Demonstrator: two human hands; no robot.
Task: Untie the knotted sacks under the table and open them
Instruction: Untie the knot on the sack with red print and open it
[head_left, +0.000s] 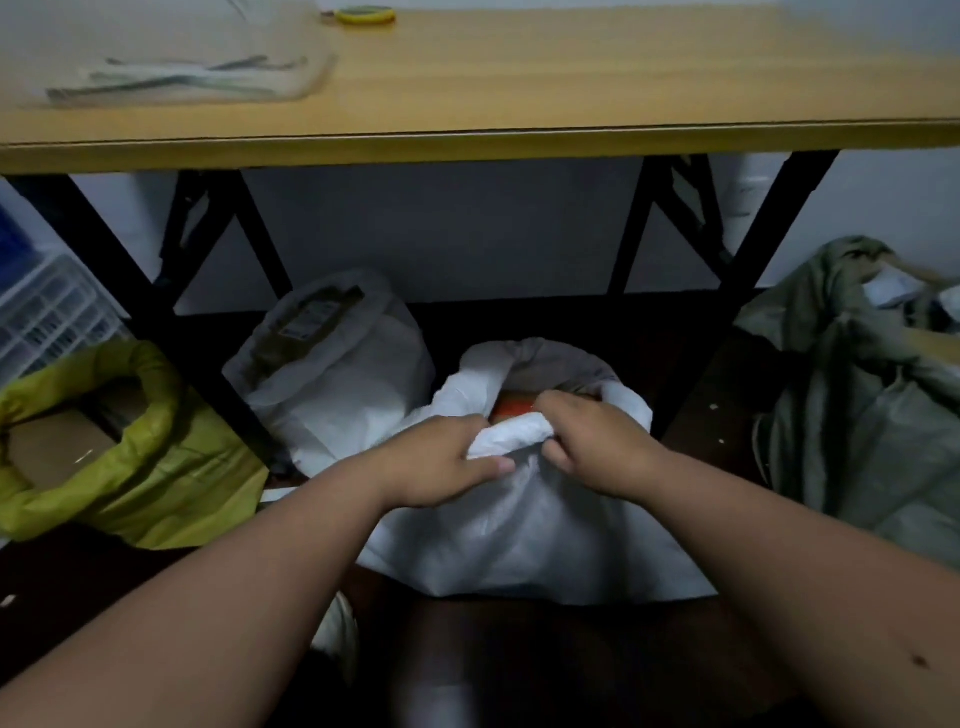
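Left hand (441, 460) grips bunched near rim of white woven plastic sack (519, 530), fingers curled over fold. Right hand (597, 447) pinches same rim just beside it. Mouth opens directly beyond both sets of fingertips; rolled rim runs left-right between the 2 hands.

A wooden table (519, 93) with black crossed metal legs (727, 234) stands vs. a pale wall (441, 228). The floor (691, 415) under it is dark, w/ little light there. Clear plastic drawers (47, 306) stand at the left, near the wall.
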